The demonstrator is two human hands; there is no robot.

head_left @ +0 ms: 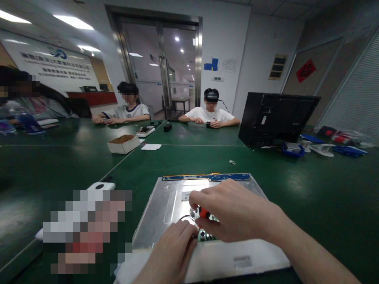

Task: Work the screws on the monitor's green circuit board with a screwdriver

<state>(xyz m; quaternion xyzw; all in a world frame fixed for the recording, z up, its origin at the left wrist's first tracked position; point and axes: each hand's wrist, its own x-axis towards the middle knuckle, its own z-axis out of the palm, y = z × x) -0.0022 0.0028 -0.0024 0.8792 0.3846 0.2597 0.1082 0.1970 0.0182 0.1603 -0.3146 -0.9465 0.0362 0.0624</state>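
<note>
A silver metal panel (166,205), the back of a flat screen, lies on the green table in front of me, with a blue circuit strip (210,177) along its far edge. My right hand (233,215) is curled around a small tool with an orange handle (203,212), held upright over a green circuit board (205,236) on the panel. My left hand (174,246) rests on the panel just left of that board, fingers touching it. The tool's tip is hidden by my fingers.
A black monitor shell (275,118) stands at the right. An open cardboard box (123,143) and a white paper (151,146) lie farther back. Two people sit across the table (53,165), another at far left. A blurred patch covers things at lower left. Blue trays (293,150) sit beside the monitor.
</note>
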